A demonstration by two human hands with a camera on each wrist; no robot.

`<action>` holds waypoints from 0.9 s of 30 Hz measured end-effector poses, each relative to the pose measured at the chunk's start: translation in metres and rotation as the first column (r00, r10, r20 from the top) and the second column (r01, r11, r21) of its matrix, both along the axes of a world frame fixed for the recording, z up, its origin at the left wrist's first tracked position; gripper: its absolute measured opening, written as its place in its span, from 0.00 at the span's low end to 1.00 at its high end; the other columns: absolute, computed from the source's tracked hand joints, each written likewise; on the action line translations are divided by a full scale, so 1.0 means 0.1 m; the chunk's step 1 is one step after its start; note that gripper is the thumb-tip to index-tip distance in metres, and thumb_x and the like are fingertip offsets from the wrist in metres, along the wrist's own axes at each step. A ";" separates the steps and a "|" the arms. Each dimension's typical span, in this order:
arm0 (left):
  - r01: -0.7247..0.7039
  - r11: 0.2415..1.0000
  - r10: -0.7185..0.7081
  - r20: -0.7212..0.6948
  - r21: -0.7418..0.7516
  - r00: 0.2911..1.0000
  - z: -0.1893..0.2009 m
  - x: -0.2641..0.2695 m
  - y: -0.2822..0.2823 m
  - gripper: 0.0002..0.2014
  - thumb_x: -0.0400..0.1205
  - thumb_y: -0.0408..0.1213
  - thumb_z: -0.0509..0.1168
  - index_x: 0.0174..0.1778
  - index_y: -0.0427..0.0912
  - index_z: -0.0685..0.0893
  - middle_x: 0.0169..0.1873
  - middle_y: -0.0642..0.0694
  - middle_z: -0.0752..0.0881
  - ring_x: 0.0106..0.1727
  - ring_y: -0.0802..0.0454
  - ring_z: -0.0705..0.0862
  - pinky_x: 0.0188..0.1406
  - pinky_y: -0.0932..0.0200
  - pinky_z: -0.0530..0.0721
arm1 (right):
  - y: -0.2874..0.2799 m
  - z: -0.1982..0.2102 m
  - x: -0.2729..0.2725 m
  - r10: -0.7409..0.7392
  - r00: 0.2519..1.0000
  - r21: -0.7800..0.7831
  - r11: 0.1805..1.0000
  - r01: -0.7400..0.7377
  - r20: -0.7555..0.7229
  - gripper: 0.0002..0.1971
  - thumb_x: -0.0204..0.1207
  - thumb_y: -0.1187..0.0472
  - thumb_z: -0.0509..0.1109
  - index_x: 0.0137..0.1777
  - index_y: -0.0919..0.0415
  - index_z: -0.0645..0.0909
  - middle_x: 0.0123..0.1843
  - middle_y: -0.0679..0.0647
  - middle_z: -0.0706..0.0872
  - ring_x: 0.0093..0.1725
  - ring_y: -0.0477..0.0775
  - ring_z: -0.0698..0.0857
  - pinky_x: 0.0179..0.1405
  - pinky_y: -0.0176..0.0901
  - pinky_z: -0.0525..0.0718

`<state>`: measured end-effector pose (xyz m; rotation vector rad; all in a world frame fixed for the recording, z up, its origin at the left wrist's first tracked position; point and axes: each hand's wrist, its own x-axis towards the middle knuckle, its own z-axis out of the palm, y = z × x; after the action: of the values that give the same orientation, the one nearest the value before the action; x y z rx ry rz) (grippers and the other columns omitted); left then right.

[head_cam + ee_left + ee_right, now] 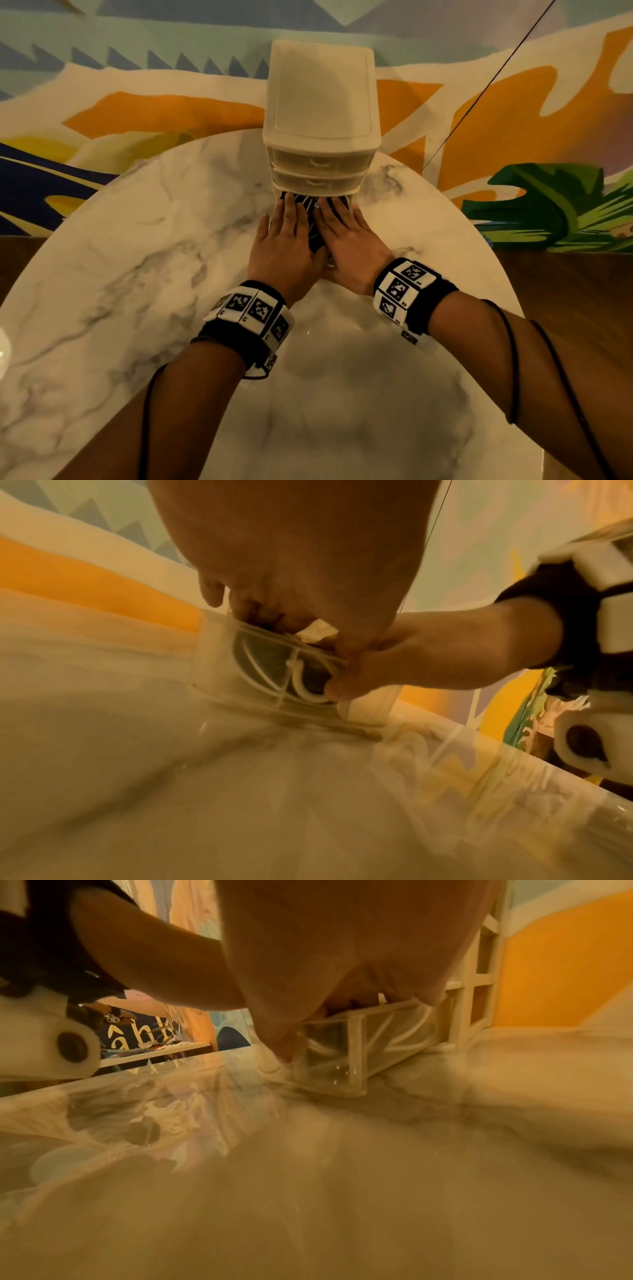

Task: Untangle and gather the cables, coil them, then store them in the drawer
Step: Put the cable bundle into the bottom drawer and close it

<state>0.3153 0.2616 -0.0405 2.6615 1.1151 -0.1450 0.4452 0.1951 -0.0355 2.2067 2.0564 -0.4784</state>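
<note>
Painted in orange, green and blue shapes, a mural wall [137,113] stands behind a round marble tabletop [120,240]. At the far edge of the tabletop sits a small white drawer unit [320,102]; its bottom drawer [313,219] is pulled out toward the person, the two above it closed. From the head view, the left hand [284,240] and right hand [346,240] lie side by side with fingers laid flat over the cables [313,236], pressing them down into that drawer.

Seen from the left wrist, white and dark cables [308,680] show coiled behind the clear drawer front [267,669], and a thumb [337,692] rests at the drawer's rim.

Seen from the right wrist, the drawer [346,1047] juts from the unit's frame with white loops inside, on glossy, reflective marble.

By my reading, gathering and coiling are done; only tucking down and pushing the drawer closed remain.
</note>
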 end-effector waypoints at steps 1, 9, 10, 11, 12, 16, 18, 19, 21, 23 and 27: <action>0.020 1.000 -0.020 0.011 -0.003 1.000 -0.02 -0.03 -0.01 0.40 0.82 0.63 0.42 0.82 0.38 0.42 0.83 0.39 0.41 0.83 0.46 0.41 0.82 0.48 0.43 | 0.00 0.00 0.03 0.013 1.000 -0.008 1.000 -0.013 0.009 0.48 0.75 0.37 0.61 0.84 0.63 0.41 0.85 0.59 0.40 0.83 0.60 0.35 0.83 0.57 0.40; 0.300 0.953 -0.297 -0.081 0.033 0.951 0.01 -0.26 0.19 0.42 0.81 0.60 0.45 0.81 0.36 0.37 0.82 0.37 0.37 0.83 0.44 0.38 0.83 0.48 0.45 | 0.02 -0.02 0.08 0.043 0.999 -0.020 0.999 -0.043 0.016 0.45 0.77 0.44 0.63 0.83 0.65 0.44 0.85 0.61 0.42 0.83 0.64 0.36 0.83 0.57 0.48; 0.317 0.947 -0.313 -0.086 0.042 0.946 0.02 -0.25 0.22 0.41 0.80 0.59 0.43 0.81 0.35 0.39 0.82 0.35 0.40 0.83 0.43 0.41 0.83 0.47 0.47 | 0.02 0.01 0.07 0.031 0.999 -0.015 0.999 -0.031 0.008 0.44 0.77 0.45 0.64 0.83 0.65 0.45 0.85 0.61 0.43 0.83 0.65 0.36 0.83 0.56 0.48; 0.326 0.944 -0.321 -0.094 0.047 0.943 0.04 -0.25 0.24 0.41 0.79 0.59 0.41 0.81 0.34 0.41 0.82 0.35 0.43 0.83 0.42 0.43 0.82 0.47 0.49 | 0.01 0.03 0.04 0.020 1.000 -0.009 1.000 -0.020 0.003 0.43 0.78 0.46 0.64 0.83 0.65 0.46 0.85 0.61 0.43 0.83 0.65 0.37 0.84 0.55 0.48; 0.327 0.944 -0.321 -0.099 0.048 0.942 0.05 -0.24 0.24 0.41 0.79 0.60 0.40 0.81 0.34 0.42 0.82 0.35 0.44 0.83 0.41 0.45 0.82 0.47 0.51 | -0.02 0.04 0.02 0.000 1.000 -0.004 1.000 0.000 0.000 0.41 0.78 0.48 0.64 0.83 0.64 0.47 0.85 0.60 0.44 0.83 0.64 0.38 0.84 0.54 0.49; 0.318 0.946 -0.313 -0.079 0.060 0.946 0.03 -0.23 0.26 0.40 0.80 0.61 0.39 0.82 0.37 0.40 0.82 0.40 0.40 0.83 0.47 0.41 0.82 0.53 0.47 | -0.21 0.03 -0.01 -0.117 0.992 0.136 0.983 0.121 -0.041 0.35 0.76 0.48 0.68 0.79 0.62 0.64 0.83 0.57 0.61 0.82 0.62 0.58 0.73 0.57 0.71; 0.316 0.947 -0.312 -0.067 0.063 0.948 0.01 -0.21 0.28 0.39 0.83 0.61 0.43 0.82 0.39 0.40 0.82 0.41 0.39 0.83 0.48 0.39 0.80 0.54 0.46 | -0.22 -0.01 0.02 -0.109 0.994 0.170 0.979 0.112 -0.026 0.33 0.75 0.46 0.70 0.75 0.64 0.70 0.78 0.59 0.71 0.79 0.63 0.67 0.65 0.58 0.79; 0.311 0.948 -0.308 -0.063 0.059 0.949 0.01 -0.20 0.29 0.39 0.84 0.60 0.45 0.82 0.39 0.41 0.82 0.42 0.39 0.83 0.49 0.39 0.80 0.55 0.46 | -0.21 -0.01 0.03 -0.103 0.994 0.169 0.980 0.106 -0.026 0.33 0.75 0.46 0.71 0.74 0.65 0.72 0.76 0.60 0.74 0.78 0.64 0.68 0.63 0.58 0.81; 0.315 0.948 -0.312 -0.065 0.045 0.948 0.01 -0.17 0.30 0.39 0.84 0.59 0.48 0.82 0.38 0.42 0.83 0.41 0.40 0.83 0.48 0.39 0.80 0.55 0.46 | -0.18 -0.01 0.03 -0.098 0.995 0.161 0.982 0.099 -0.012 0.33 0.74 0.48 0.72 0.74 0.67 0.71 0.76 0.62 0.74 0.78 0.65 0.67 0.64 0.58 0.81; 0.339 0.941 -0.336 -0.070 0.028 0.939 0.03 -0.16 0.32 0.39 0.84 0.58 0.50 0.82 0.37 0.42 0.83 0.40 0.41 0.83 0.47 0.40 0.80 0.55 0.45 | -0.17 0.01 0.03 -0.087 0.996 0.162 0.983 0.085 0.001 0.34 0.74 0.49 0.72 0.75 0.67 0.71 0.76 0.62 0.73 0.79 0.65 0.66 0.65 0.58 0.79; 0.384 0.923 -0.383 -0.036 0.026 0.923 0.06 -0.18 0.37 0.39 0.84 0.56 0.52 0.82 0.34 0.45 0.82 0.36 0.45 0.83 0.44 0.44 0.80 0.56 0.47 | -0.12 0.03 0.00 -0.064 0.997 0.156 0.986 0.058 0.035 0.32 0.71 0.50 0.75 0.70 0.71 0.75 0.70 0.66 0.79 0.74 0.68 0.73 0.73 0.57 0.72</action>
<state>0.2969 0.2982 -0.0345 2.8858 0.5922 -0.2400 0.4457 0.1827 -0.0326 2.3502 2.0766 -0.2860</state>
